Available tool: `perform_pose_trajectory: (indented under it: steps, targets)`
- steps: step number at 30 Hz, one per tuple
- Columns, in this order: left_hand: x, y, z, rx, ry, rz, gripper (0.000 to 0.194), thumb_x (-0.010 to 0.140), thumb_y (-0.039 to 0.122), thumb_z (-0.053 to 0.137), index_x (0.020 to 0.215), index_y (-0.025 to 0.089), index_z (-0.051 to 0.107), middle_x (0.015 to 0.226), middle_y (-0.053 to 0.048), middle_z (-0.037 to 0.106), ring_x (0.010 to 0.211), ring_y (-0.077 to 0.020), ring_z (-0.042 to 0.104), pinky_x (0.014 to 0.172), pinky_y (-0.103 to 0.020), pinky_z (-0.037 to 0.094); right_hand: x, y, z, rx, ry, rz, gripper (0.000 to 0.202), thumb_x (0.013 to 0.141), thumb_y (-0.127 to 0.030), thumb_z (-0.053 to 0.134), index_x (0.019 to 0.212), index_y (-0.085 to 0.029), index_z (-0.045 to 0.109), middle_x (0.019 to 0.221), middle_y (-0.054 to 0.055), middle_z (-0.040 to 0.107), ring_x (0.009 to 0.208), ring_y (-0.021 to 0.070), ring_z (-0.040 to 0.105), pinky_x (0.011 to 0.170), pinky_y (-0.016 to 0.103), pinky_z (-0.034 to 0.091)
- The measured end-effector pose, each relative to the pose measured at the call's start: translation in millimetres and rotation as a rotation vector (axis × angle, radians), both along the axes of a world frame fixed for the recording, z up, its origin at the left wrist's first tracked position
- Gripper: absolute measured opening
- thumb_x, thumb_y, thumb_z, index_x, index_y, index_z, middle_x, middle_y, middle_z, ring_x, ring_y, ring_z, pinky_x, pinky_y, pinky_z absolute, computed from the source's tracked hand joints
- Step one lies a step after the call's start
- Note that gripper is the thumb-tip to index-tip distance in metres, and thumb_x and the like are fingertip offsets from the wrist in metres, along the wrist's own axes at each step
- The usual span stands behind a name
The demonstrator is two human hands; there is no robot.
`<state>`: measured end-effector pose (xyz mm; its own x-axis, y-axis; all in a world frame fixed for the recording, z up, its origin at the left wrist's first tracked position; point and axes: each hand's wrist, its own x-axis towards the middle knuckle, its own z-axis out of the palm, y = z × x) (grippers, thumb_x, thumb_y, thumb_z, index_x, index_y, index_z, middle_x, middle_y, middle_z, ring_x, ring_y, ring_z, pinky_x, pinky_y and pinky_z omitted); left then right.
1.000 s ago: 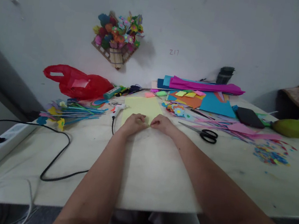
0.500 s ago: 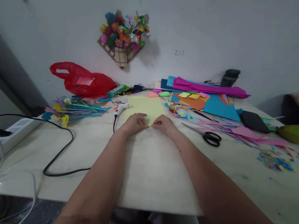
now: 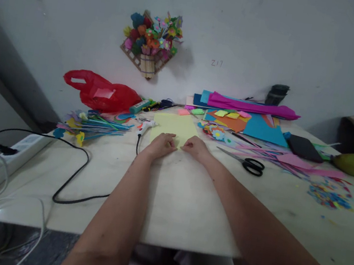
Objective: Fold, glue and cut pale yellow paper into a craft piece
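A pale yellow sheet of paper [image 3: 174,124] lies flat on the table in front of me. At its near edge, my left hand [image 3: 163,144] is closed, its thumb and fingers pinching the paper. Close beside it, my right hand [image 3: 195,148] pinches the same near edge, fingertips pressed together. A small gap separates the two hands. Left of the sheet rests a white glue gun [image 3: 146,125] with a black cord. Black-handled scissors [image 3: 252,166] lie to the right of my right hand.
Paper flowers on stems [image 3: 93,128] and a red plastic bag [image 3: 102,94] are at the left. Coloured sheets [image 3: 266,129], a dark phone-like slab [image 3: 305,148] and paper scraps [image 3: 331,195] spread across the right. A power strip [image 3: 7,164] with cables runs along the left edge.
The camera view has shifted slightly, so the scene sits a little further right. Both hands keep their pinch at the paper's near edge, with hardly any movement.
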<state>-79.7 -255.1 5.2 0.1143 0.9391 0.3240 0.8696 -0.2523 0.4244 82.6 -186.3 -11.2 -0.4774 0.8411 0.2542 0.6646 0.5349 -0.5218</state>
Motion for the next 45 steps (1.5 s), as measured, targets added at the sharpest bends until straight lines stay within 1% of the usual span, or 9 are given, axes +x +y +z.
perform_pose_trajectory:
  steps: [6, 10, 20, 27, 31, 34, 38, 41, 45]
  targets:
    - [-3, 4, -5.1, -0.004, 0.014, 0.019, 0.009, 0.069, 0.021, 0.060, 0.061, 0.017, 0.060, 0.120, -0.007, 0.058, 0.100, -0.0203, 0.055, 0.088, -0.032, 0.043, -2, -3, 2.2, 0.004, -0.048, -0.052, 0.015, 0.069, -0.032, 0.066, 0.071, -0.017, 0.069, 0.088, 0.005, 0.064, 0.072, 0.0118, 0.057, 0.058, 0.019, 0.038]
    - [-5, 6, -6.7, -0.012, 0.033, 0.027, 0.011, 0.069, 0.024, 0.059, 0.060, 0.017, 0.060, 0.119, -0.006, 0.059, 0.100, -0.0197, 0.055, 0.090, -0.033, 0.041, -5, -2, 0.7, 0.019, -0.090, -0.063, 0.022, 0.069, -0.038, 0.064, 0.070, -0.017, 0.069, 0.085, 0.005, 0.063, 0.069, 0.0115, 0.056, 0.055, 0.020, 0.037]
    - [-1, 3, -2.7, -0.016, 0.115, 0.075, 0.012, 0.071, 0.025, 0.055, 0.062, 0.019, 0.060, 0.119, -0.003, 0.059, 0.108, -0.0212, 0.049, 0.093, -0.033, 0.040, -8, -3, -0.4, 0.045, -0.121, -0.090, 0.025, 0.072, -0.040, 0.062, 0.073, -0.016, 0.068, 0.091, 0.007, 0.059, 0.073, 0.0133, 0.057, 0.060, 0.022, 0.039]
    - [-2, 6, -6.4, -0.038, 0.201, 0.123, 0.012, 0.072, 0.028, 0.055, 0.066, 0.019, 0.060, 0.124, -0.006, 0.054, 0.112, -0.0261, 0.045, 0.094, -0.038, 0.038, -10, -1, 4.2, 0.030, -0.171, -0.110, 0.026, 0.069, -0.041, 0.066, 0.072, -0.015, 0.066, 0.093, 0.008, 0.058, 0.073, 0.0143, 0.057, 0.060, 0.023, 0.040]
    - [-2, 4, -7.4, -0.033, 0.174, 0.210, 0.021, 0.070, 0.035, 0.058, 0.084, 0.020, 0.061, 0.118, -0.009, 0.057, 0.114, -0.0276, 0.043, 0.093, -0.038, 0.038, -10, -1, 6.4, 0.001, -0.190, -0.100, 0.027, 0.068, -0.042, 0.065, 0.074, -0.016, 0.066, 0.091, 0.008, 0.059, 0.073, 0.0146, 0.057, 0.060, 0.023, 0.040]
    - [-2, 3, -7.1, -0.045, 0.155, 0.253, 0.037, 0.070, 0.040, 0.059, 0.101, 0.021, 0.057, 0.113, -0.009, 0.059, 0.117, -0.0298, 0.040, 0.092, -0.041, 0.038, -9, -1, 6.5, 0.004, -0.190, -0.108, 0.029, 0.068, -0.044, 0.065, 0.075, -0.016, 0.067, 0.096, 0.009, 0.057, 0.077, 0.0162, 0.057, 0.063, 0.024, 0.041]
    - [-4, 3, -7.9, -0.092, 0.142, 0.296, 0.045, 0.070, 0.045, 0.057, 0.110, 0.025, 0.054, 0.124, -0.005, 0.053, 0.124, -0.0321, 0.031, 0.097, -0.046, 0.032, -6, -3, 7.5, 0.053, -0.214, -0.121, 0.032, 0.069, -0.047, 0.064, 0.080, -0.017, 0.067, 0.100, 0.011, 0.056, 0.091, 0.0214, 0.053, 0.075, 0.028, 0.040]
    - [-5, 5, -8.9, -0.104, 0.134, 0.301, 0.047, 0.070, 0.046, 0.058, 0.113, 0.028, 0.053, 0.129, -0.003, 0.049, 0.127, -0.0328, 0.027, 0.099, -0.048, 0.028, -3, -5, 7.7, 0.132, -0.222, -0.134, 0.039, 0.068, -0.049, 0.064, 0.093, -0.019, 0.065, 0.110, 0.010, 0.053, 0.104, 0.0256, 0.046, 0.086, 0.034, 0.035]
    - [-6, 7, -9.7, -0.108, 0.115, 0.299, 0.049, 0.069, 0.047, 0.059, 0.114, 0.029, 0.053, 0.130, -0.004, 0.049, 0.128, -0.0339, 0.025, 0.100, -0.050, 0.027, -4, -5, 4.1, 0.153, -0.215, -0.103, 0.045, 0.071, -0.046, 0.063, 0.110, -0.023, 0.060, 0.130, 0.008, 0.042, 0.115, 0.0259, 0.037, 0.095, 0.036, 0.028]
